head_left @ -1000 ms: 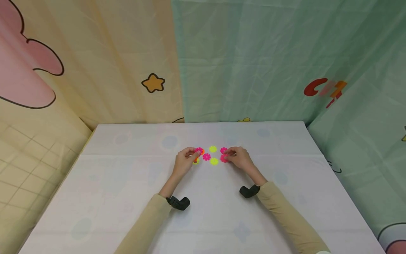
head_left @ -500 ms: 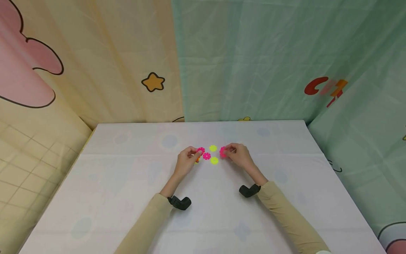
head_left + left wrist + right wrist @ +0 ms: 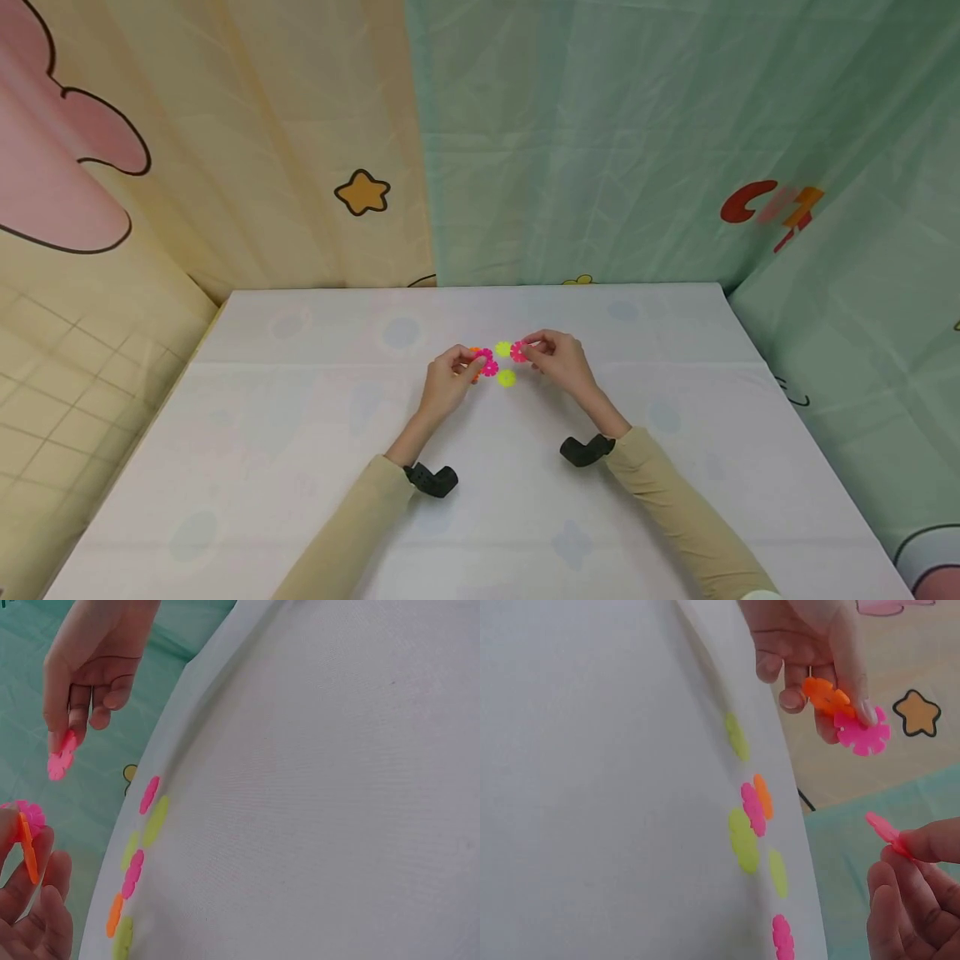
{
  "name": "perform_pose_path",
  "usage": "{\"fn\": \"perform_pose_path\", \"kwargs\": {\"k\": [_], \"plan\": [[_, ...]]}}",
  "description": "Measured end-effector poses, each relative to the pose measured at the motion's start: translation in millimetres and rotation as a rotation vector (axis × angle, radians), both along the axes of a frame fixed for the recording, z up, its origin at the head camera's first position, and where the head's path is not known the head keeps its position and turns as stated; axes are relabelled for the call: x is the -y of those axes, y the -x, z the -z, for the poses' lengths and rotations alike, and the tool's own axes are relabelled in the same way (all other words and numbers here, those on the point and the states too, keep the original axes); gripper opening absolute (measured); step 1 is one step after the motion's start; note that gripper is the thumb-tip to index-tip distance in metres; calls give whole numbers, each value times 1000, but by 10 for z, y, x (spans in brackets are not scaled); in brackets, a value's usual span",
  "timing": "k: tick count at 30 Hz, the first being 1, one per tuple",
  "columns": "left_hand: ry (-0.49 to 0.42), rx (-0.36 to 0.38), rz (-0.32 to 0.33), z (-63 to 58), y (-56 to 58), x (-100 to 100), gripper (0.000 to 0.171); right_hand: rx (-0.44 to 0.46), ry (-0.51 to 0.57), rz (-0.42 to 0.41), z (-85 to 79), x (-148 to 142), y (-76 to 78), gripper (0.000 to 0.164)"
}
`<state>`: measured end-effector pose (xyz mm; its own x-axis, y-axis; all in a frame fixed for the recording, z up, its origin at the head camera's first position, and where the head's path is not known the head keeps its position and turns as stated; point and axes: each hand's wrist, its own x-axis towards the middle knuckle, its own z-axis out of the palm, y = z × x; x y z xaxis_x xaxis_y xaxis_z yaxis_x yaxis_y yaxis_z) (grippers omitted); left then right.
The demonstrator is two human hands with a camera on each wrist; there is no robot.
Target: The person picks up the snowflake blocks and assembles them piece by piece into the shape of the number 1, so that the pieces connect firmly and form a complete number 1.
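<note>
My left hand (image 3: pixel 446 383) pinches two joined snowflake discs with notched edges, an orange disc (image 3: pixel 825 695) and a pink disc (image 3: pixel 863 732) set at an angle to each other. Across from it, my right hand (image 3: pixel 558 362) pinches a single pink disc (image 3: pixel 62 757) between thumb and finger. Both hands are raised above the table, and a gap separates their pieces. Beneath them lie loose discs: yellow-green ones (image 3: pixel 506 378), an orange one (image 3: pixel 114 915) and pink ones (image 3: pixel 133 874). In the head view the hands partly cover these loose discs.
A white cloth with faint prints covers the table (image 3: pixel 480 500). Behind it hang a beige curtain (image 3: pixel 300 125) and a green curtain (image 3: pixel 600 142). Each wrist carries a black camera mount, one on the left (image 3: pixel 432 481) and one on the right (image 3: pixel 585 451).
My right hand has lifted a pink disc off the table and moved it up and left. My left hand has shifted slightly right with its joined discs, so the hands are closer.
</note>
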<state>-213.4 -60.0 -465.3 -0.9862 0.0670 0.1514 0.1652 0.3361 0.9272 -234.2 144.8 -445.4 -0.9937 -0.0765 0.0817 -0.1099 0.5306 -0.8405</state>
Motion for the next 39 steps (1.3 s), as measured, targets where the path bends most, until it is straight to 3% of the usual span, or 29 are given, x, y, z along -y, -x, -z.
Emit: {"fn": "perform_pose_path", "kwargs": {"k": [12,23,39], "plan": [[-27,-26,6,30,8,-42,16,-56,97,-17,-131,125,-66,22],[69,-77,0,25,-15,-73,16,-25,133,-21,-137,178,-63,22],[113,-127,-12,25,-45,-126,14,-51,119,-7,-157,216,-64,17]]}}
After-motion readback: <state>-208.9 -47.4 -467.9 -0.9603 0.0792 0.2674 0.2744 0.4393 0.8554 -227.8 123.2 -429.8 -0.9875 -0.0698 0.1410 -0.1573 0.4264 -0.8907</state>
